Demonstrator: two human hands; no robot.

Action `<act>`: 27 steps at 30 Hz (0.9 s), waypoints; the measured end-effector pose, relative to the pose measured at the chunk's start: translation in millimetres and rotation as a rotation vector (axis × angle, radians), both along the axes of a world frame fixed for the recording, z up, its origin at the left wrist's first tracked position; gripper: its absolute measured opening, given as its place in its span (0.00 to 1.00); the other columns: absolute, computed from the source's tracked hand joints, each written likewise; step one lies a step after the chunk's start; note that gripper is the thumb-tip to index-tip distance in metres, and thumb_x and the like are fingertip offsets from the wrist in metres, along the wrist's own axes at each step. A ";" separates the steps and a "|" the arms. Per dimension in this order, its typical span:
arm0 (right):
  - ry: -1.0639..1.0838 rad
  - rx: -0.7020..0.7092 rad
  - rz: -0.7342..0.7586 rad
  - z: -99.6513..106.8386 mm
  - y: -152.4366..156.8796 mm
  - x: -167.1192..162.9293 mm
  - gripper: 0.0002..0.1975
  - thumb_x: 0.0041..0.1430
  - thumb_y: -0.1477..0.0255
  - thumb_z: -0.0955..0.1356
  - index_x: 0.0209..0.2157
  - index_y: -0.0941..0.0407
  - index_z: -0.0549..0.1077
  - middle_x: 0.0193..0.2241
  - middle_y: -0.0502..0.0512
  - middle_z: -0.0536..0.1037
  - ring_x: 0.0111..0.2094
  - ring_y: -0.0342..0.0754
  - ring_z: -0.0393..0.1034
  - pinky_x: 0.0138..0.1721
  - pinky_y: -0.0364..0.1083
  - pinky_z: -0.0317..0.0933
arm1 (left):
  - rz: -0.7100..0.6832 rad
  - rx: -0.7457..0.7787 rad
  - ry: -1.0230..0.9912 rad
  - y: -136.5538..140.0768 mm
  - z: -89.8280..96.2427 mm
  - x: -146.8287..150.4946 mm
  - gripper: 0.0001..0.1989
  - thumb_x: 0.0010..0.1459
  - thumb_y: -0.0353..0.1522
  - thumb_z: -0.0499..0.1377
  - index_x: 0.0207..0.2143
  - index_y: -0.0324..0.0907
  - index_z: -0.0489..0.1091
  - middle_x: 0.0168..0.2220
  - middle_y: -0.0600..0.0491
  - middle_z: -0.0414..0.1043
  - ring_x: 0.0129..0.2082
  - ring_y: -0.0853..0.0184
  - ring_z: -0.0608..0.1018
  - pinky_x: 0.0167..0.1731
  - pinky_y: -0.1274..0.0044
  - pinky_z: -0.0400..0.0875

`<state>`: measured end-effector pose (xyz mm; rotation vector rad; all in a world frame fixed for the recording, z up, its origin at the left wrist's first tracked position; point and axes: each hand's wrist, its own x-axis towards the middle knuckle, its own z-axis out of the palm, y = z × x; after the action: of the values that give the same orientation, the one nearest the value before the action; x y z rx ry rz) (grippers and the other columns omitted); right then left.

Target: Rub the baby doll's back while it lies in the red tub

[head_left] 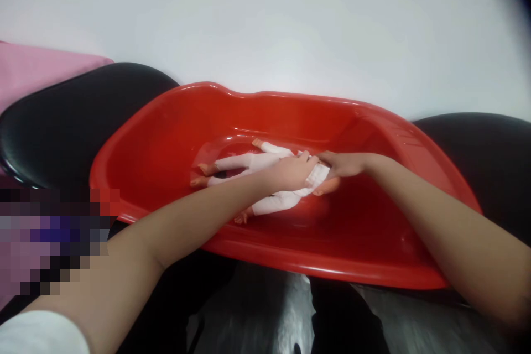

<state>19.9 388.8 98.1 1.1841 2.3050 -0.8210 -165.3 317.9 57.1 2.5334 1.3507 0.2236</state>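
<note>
Two bare forearms reach in from the bottom corners, the one on the person's left wearing a white sleeve cuff [39,332] at the very edge of the view. Beneath them sits a red plastic baby bathtub [290,265], its near rim closest to the person and its far rim against a white wall [265,16]. Lying on its side on the tub floor is a small doll [265,163] dressed in a white one-piece suit, its legs stretched toward the left end of the tub, bare feet showing, head toward the right. The left hand [290,171] rests on top of the doll's torso, fingers curled down over the white cloth near the shoulder. The right hand [342,165] comes in from the other side and meets the doll at its upper end, fingers bent around the head and shoulder area, so both hands are closed on the doll and touching each other there. The tub rests across two black cushioned seats [70,121], one under each end. Pink fabric [37,69] lies at the far left, behind the left-hand seat.
</note>
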 end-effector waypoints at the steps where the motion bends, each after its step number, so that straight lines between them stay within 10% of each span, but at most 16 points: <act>1: 0.004 -0.001 -0.001 -0.5 0.4 0.4 0.50 0.43 0.50 0.70 0.65 0.54 0.53 0.64 0.59 0.58 0.63 0.63 0.55 0.63 0.56 0.54 | 0.007 -0.004 -0.004 -0.9 1.2 -0.2 0.28 0.60 0.41 0.55 0.59 0.41 0.58 0.53 0.45 0.66 0.48 0.54 0.72 0.53 0.64 0.63; 27: 0.011 -0.013 -0.007 -0.8 0.2 0.8 0.51 0.43 0.52 0.71 0.66 0.54 0.52 0.63 0.59 0.60 0.62 0.63 0.56 0.62 0.55 0.55 | 0.010 0.018 -0.026 6.2 -7.2 2.0 0.26 0.57 0.41 0.58 0.55 0.42 0.61 0.50 0.47 0.69 0.47 0.55 0.73 0.52 0.65 0.65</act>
<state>20.7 389.0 97.3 1.1859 2.3021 -0.8458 -163.3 324.1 49.8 2.5296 1.3574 0.2708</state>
